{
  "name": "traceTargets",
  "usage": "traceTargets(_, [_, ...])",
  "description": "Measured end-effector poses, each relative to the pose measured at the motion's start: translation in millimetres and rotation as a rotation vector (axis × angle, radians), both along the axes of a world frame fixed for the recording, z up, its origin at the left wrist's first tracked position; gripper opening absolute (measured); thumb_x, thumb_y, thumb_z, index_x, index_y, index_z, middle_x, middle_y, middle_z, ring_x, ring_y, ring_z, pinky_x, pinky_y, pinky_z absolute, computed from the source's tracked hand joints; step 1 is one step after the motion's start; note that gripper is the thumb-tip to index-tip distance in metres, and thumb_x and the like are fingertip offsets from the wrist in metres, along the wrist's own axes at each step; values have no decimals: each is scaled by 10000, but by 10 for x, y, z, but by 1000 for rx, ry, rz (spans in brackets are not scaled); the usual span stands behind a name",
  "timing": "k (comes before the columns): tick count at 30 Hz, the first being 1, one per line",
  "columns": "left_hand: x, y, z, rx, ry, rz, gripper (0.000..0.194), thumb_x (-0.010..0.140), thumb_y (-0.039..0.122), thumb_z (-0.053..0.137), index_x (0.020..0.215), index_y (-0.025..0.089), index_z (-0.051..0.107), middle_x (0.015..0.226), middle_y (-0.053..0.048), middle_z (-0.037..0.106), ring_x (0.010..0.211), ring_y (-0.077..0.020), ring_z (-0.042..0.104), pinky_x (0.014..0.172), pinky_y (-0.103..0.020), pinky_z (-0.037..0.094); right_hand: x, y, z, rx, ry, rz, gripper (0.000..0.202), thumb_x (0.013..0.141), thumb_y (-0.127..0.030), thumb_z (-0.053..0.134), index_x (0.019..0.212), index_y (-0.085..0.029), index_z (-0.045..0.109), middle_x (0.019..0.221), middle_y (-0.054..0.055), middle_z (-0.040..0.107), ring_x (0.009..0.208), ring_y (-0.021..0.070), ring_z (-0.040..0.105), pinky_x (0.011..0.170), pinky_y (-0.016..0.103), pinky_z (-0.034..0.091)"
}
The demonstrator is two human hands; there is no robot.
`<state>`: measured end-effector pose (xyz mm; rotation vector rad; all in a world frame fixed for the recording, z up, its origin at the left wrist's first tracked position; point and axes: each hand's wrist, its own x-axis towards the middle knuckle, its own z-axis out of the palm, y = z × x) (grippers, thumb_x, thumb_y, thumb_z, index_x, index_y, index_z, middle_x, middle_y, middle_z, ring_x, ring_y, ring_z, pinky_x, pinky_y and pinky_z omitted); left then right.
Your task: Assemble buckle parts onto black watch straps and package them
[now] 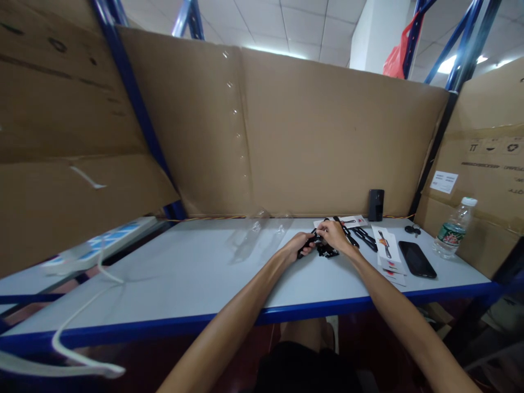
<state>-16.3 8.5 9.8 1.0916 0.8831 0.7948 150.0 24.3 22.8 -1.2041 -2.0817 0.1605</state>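
My left hand (300, 246) is closed around a long black handle-like piece (305, 250), tilted with its far end toward the right. At that far end the fingers of my right hand (331, 233) are pinched together; what sits between them is too small to make out. Just below my right hand lies a cluster of small black parts (326, 251) on the table. Several long black pieces with slots (364, 238) rest to the right of my right hand. Behind them is a printed card (354, 221), partly covered.
Printed cards (386, 248) lie in an overlapping pile at the right, beside a black phone (417, 259). A water bottle (450, 229) stands at the table's right end. Clear plastic bags (249, 237) lie left of centre. Cardboard walls (303, 131) enclose the blue-edged table (184, 289).
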Motion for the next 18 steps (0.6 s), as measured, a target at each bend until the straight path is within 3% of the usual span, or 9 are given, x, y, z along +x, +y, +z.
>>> traceTargets(9, [-31, -10, 37, 9, -21, -40, 303, 922, 442, 577, 819, 175, 479, 564, 73, 408, 378, -20, 249, 389, -168, 82, -31, -38, -39, 19, -133, -162, 113, 925, -248, 630, 849, -197, 697, 880, 56, 718, 812, 165, 642, 723, 234, 385])
traceTargets(13, [-52, -30, 41, 46, 0, -72, 348, 880, 409, 664, 729, 163, 469, 561, 72, 405, 392, -6, 234, 395, -189, 73, -45, -48, -51, 36, -137, -166, 118, 933, -216, 604, 847, -186, 678, 886, 61, 716, 825, 169, 643, 723, 239, 379])
traceTargets(18, [-72, -13, 23, 8, -24, -82, 300, 915, 345, 616, 735, 166, 456, 559, 72, 404, 383, -5, 239, 390, -182, 69, -42, -8, -72, 17, -58, -132, 107, 914, -213, 636, 829, -187, 696, 863, 48, 724, 809, 162, 646, 729, 232, 395])
